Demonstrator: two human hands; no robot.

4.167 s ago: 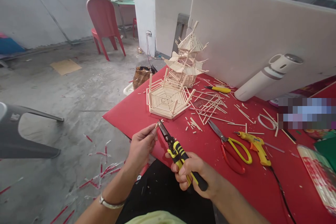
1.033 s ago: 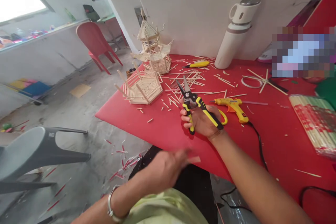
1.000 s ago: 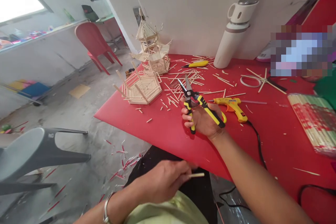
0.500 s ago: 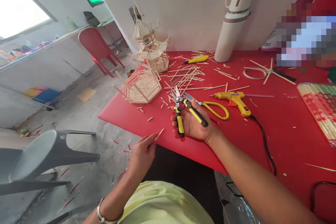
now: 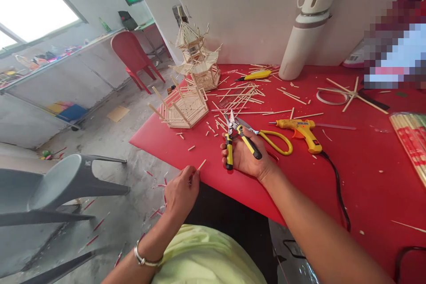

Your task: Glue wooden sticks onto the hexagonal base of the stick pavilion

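My right hand [image 5: 245, 156] grips the yellow-and-black snips [image 5: 235, 138] over the red table [image 5: 349, 173], blades pointing away and slightly apart. My left hand [image 5: 181, 191] is closed in a pinch on a short wooden stick [image 5: 201, 165] at the table's near edge, just left of the snips. Beyond them stand a flat hexagonal stick platform [image 5: 183, 108] and a tiered stick pagoda [image 5: 197, 60]. Loose cut sticks [image 5: 239, 97] lie scattered between them and my hands.
Yellow-handled scissors [image 5: 273, 140] and a yellow glue gun [image 5: 301, 131] with a black cord lie right of my right hand. A white flask [image 5: 308, 26], a yellow utility knife [image 5: 254, 75], a stick bundle [image 5: 411, 140], a grey chair [image 5: 63, 184] and a red chair [image 5: 131, 55] surround the table.
My left hand rose from my lap with a stick to the table's near edge. My right hand lowered the snips toward the table, nearer the scissors. The view shifted slightly.
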